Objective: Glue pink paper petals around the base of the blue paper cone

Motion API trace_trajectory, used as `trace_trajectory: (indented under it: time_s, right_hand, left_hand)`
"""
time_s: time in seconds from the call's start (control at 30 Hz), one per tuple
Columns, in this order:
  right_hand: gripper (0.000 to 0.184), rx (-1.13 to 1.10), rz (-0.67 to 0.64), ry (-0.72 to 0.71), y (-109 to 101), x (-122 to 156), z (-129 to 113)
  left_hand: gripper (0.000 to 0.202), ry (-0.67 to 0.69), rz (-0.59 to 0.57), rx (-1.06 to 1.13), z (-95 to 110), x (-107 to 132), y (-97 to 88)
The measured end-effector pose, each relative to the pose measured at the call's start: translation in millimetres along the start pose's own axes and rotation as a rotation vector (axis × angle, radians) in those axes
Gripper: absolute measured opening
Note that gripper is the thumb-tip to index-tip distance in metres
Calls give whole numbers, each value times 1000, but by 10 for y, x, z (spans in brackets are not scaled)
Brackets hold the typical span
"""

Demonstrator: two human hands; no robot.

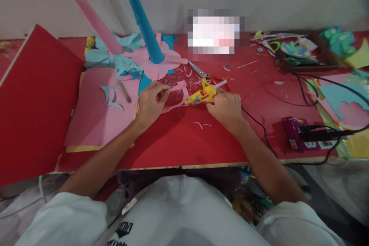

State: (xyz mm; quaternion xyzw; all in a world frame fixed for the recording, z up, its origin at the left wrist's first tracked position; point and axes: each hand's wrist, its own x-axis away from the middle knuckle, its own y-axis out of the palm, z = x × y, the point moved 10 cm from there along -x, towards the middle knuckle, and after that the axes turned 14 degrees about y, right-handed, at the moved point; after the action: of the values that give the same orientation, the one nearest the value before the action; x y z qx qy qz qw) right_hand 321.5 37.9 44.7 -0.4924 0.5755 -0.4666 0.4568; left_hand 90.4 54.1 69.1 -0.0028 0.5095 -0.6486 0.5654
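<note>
My right hand [226, 105] is wrapped round a yellow hot glue gun [207, 91], and a whitish glue stick [220, 83] pokes out of its back end. The gun's nozzle points left, at or just over a curved pink paper strip [185, 93]. With fingers pinched together, my left hand [151, 102] is at the strip's left end and appears to grip it; the fingertips partly hide the hold. Behind the hands, a pink scalloped paper piece [171, 57] carries an upright blue paper tube [145, 27]. Scissors [198, 70] with red handles lie just past the gun.
A pink paper tube [89, 11] rises from light blue paper at back left. Pink sheets [86, 123] lie by a leaning red board [37, 100]. Paper scraps litter the middle. At right are a purple power box [300, 134], black cables, and a tray [325, 52] of cutouts.
</note>
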Motion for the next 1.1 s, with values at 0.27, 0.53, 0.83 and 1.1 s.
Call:
trace_trajectory:
  time_s: [0.27,0.53,0.83,1.1]
  right_hand:
    - [39,-105,83,97,-121,-80,276]
    - [38,-84,120,196,-136,-197,572]
    - [44,-197,110,188,-136,-311,763]
    - [50,-353,28,191,-54,-384,844]
  left_hand:
    - [16,19,-35,5,27,4,31]
    - [20,92,-194,2,104,55,215]
    - [22,197,-419,-120,186,140,451]
    - [24,185,-447,-155,169,165,472]
